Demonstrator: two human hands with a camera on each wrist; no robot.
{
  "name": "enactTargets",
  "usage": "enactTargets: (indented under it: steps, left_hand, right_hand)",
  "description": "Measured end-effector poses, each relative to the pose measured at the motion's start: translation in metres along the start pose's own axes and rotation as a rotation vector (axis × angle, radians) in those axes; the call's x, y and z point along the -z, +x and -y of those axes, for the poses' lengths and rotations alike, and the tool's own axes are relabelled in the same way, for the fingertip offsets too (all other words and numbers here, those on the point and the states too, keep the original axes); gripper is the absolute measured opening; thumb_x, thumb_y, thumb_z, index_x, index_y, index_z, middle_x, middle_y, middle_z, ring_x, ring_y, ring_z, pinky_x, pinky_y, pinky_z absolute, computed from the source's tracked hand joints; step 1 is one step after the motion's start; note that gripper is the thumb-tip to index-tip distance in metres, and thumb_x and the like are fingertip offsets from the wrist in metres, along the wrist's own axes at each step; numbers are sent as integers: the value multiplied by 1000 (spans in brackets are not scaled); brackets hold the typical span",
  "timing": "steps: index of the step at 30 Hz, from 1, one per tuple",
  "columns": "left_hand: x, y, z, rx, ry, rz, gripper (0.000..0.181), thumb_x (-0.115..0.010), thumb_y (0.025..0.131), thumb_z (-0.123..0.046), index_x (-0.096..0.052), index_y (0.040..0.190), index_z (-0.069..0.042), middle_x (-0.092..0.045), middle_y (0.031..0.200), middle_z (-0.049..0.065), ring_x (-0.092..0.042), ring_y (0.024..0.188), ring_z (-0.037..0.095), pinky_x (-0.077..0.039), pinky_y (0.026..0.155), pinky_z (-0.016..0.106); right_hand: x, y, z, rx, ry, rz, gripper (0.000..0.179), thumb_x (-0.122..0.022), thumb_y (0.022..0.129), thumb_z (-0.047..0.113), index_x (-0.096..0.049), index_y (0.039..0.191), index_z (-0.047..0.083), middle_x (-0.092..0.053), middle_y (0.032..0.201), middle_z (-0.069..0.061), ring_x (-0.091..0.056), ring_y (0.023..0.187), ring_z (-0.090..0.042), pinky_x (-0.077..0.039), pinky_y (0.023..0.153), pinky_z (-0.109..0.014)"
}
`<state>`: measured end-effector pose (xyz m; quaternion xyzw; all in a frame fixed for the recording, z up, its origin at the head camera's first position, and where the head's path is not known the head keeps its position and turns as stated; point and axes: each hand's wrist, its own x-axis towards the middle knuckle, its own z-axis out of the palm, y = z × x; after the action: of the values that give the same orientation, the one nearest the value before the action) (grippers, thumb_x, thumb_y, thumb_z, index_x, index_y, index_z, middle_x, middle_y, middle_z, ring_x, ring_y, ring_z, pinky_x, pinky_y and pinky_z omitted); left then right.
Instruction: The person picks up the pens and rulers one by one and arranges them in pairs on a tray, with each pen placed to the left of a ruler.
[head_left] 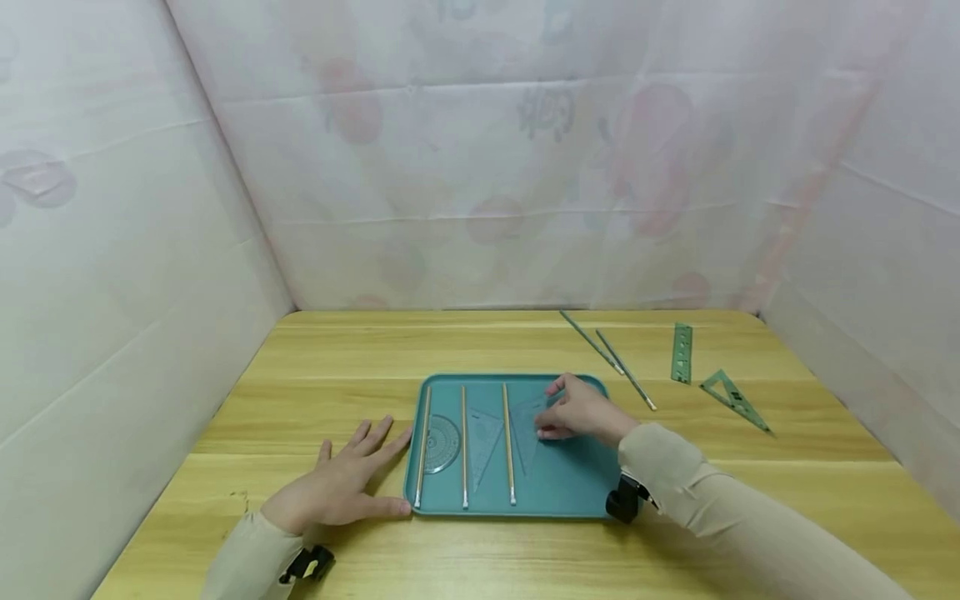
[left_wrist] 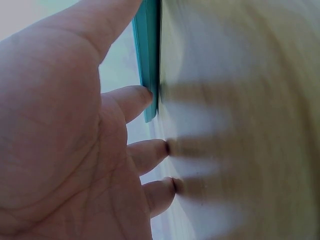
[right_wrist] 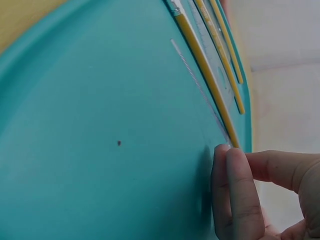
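Note:
A teal tray (head_left: 570, 492) lies on the table. My left hand (head_left: 341, 487) is spread flat beside it, thumb and index finger touching its left rim. Over the tray's right half, my right hand (head_left: 581, 412) pinches the top edge of a clear set square (head_left: 525, 442); the fingertips (right_wrist: 235, 155) hide part of it. Left of this set square is a yellow pencil (head_left: 509, 450). Farther left lie another clear set square (head_left: 482, 442), a second yellow pencil (head_left: 464, 450), a clear protractor (head_left: 444, 446) and a third yellow pencil (head_left: 423, 450).
Beyond the tray's upper right corner, two green pencils, one at the left (head_left: 588, 340) and one at the right (head_left: 628, 373), lie on the wooden table (head_left: 330, 358). Farther right are a green ruler (head_left: 682, 353) and a green set square (head_left: 738, 402). Pale cloth walls (head_left: 465, 167) enclose the table.

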<state>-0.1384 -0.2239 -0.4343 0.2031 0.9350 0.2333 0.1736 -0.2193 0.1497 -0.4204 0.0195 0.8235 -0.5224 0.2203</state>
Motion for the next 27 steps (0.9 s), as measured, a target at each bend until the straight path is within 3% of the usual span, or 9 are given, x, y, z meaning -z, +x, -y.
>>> enactTargets:
  steps: [11,27]
  left_hand:
    - [-1,-2,2,1,7,-6,106,-76,90,-68,-24,173,-26,-12,181,18,-7,165,54,3,110,95]
    - [0,2,1,-3,1,-1,105,-75,91,-68,-23,173,-27,-9,182,17,-5,166,53,4,111,94]
  right_hand:
    - [-6,0,-3,-2,17,6,55,-80,93,0,-41,132,-3,-76,91,-19,-76,66,-14,-64,65,-27]
    - [0,-4,-3,-12,14,38,57,-80,94,3,-39,133,-5,-77,81,-15,-75,63,-13,-62,61,-25]
